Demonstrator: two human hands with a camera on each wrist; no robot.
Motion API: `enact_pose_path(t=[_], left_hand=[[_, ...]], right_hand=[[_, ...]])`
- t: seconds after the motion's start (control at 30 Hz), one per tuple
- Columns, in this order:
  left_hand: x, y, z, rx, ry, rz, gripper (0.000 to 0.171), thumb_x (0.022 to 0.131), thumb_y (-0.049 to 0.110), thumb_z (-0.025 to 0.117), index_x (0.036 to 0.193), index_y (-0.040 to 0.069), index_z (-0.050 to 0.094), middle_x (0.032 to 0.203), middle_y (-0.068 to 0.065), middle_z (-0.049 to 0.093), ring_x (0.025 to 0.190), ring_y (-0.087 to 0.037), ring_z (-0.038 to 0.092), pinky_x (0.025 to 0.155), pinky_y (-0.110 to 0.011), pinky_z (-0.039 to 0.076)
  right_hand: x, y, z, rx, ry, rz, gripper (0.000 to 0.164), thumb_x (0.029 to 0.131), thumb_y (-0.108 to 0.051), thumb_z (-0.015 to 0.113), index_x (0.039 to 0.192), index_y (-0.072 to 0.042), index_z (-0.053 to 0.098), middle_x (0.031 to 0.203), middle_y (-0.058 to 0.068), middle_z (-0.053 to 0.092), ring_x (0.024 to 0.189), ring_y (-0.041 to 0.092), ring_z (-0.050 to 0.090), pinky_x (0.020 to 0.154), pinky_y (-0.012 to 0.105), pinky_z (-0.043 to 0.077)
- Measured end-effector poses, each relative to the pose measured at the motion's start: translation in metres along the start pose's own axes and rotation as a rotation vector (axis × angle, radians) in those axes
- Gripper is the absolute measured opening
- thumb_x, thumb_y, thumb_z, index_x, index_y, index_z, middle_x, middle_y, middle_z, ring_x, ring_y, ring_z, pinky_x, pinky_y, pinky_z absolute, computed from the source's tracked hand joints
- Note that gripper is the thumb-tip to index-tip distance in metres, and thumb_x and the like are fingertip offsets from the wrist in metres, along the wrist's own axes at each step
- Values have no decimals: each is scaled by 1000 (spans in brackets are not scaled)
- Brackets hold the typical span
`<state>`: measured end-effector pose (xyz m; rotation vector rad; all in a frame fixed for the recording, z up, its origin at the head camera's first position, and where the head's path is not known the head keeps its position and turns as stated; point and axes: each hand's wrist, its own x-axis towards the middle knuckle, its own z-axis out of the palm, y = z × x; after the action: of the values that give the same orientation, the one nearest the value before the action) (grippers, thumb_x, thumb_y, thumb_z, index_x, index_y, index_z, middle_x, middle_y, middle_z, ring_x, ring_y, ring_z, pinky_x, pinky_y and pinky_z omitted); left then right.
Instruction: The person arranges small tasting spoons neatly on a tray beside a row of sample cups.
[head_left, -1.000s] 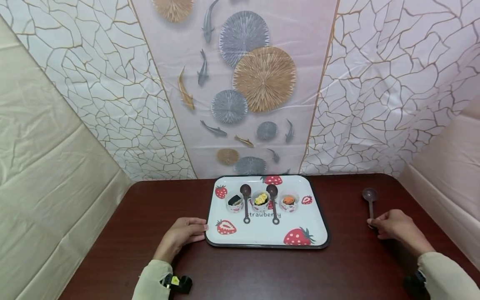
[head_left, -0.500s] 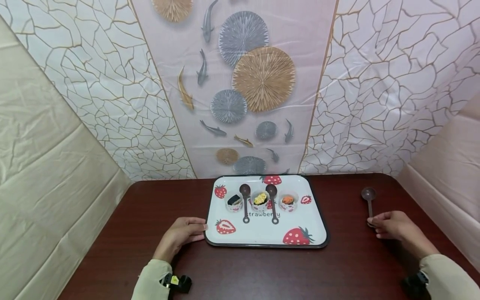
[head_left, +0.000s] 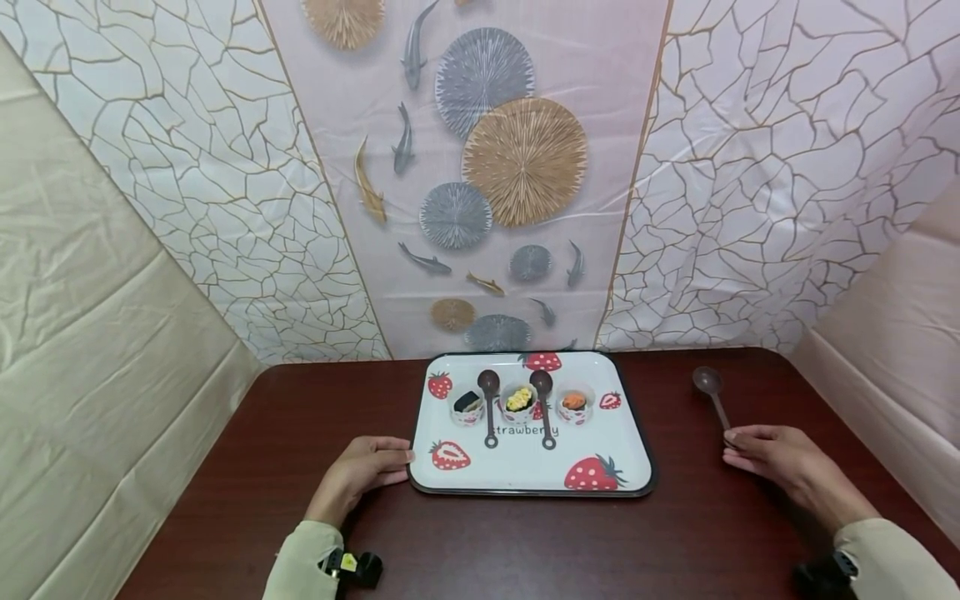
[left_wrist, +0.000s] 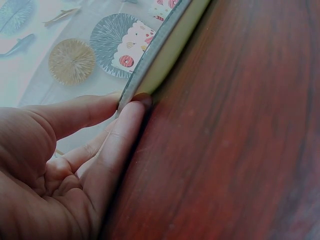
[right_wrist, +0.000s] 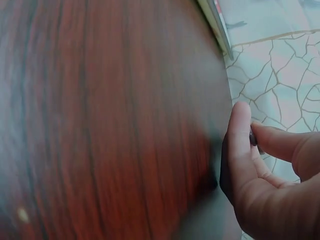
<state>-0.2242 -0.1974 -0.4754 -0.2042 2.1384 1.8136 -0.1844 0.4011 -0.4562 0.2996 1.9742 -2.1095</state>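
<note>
My left hand (head_left: 362,471) pinches the left rim of a white strawberry-print tray (head_left: 517,475); in the left wrist view the tray edge (left_wrist: 150,70) lies between thumb and finger. To the right of the tray, my right hand (head_left: 783,462) pinches the handle end of a brown spoon (head_left: 707,381), its bowl pointing away and to the left. Only a dark bit of the handle (right_wrist: 253,138) shows between the fingers in the right wrist view. Two more brown spoons, a left one (head_left: 489,382) and a right one (head_left: 542,382), lie on the tray.
Three small paper cups stand in a row on the tray: one with a black-topped piece (head_left: 467,402), one with yellow topping (head_left: 519,399), one with orange topping (head_left: 574,402). Patterned cloth (head_left: 525,275) hangs behind the dark wooden table (head_left: 525,542).
My right hand has moved a little left with the spoon, and the spoon's bowl has swung left toward the tray. My left hand stays on the tray rim.
</note>
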Motion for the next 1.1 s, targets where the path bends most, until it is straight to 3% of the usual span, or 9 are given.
enact_pose_path(t=[0.2, 0.5, 0.83, 1.1], left_hand=[[-1, 1, 0, -1, -8, 2, 39, 96, 6, 76, 129, -13, 66, 109, -16, 74, 89, -18, 76, 83, -36, 67], [-1, 0, 0, -8, -22, 12, 40, 96, 5, 75, 130, -15, 64, 110, -17, 74, 89, -18, 76, 84, -35, 67], [1, -2, -1, -17, -29, 20, 40, 97, 4, 75, 130, -15, 63, 110, -17, 74, 90, -17, 76, 84, -34, 67], [1, -2, -2, -16, -30, 27, 41, 96, 5, 75, 130, -15, 63, 110, -17, 74, 89, -17, 76, 84, -33, 67]], right_hand=[[-2, 1, 5, 72, -24, -8, 24, 107, 7, 53, 99, -9, 70, 97, -2, 74, 88, 13, 76, 87, 28, 65], [-6, -4, 18, 79, -24, -20, 19, 106, 5, 56, 102, -7, 70, 98, 0, 75, 90, 14, 77, 87, 28, 65], [-10, -10, 35, 39, -73, -53, 21, 107, 4, 55, 104, -9, 72, 100, 2, 76, 91, 14, 76, 86, 27, 65], [-11, -15, 48, -79, -65, -92, 12, 108, -3, 59, 114, 1, 68, 101, -1, 76, 91, 13, 74, 85, 28, 66]])
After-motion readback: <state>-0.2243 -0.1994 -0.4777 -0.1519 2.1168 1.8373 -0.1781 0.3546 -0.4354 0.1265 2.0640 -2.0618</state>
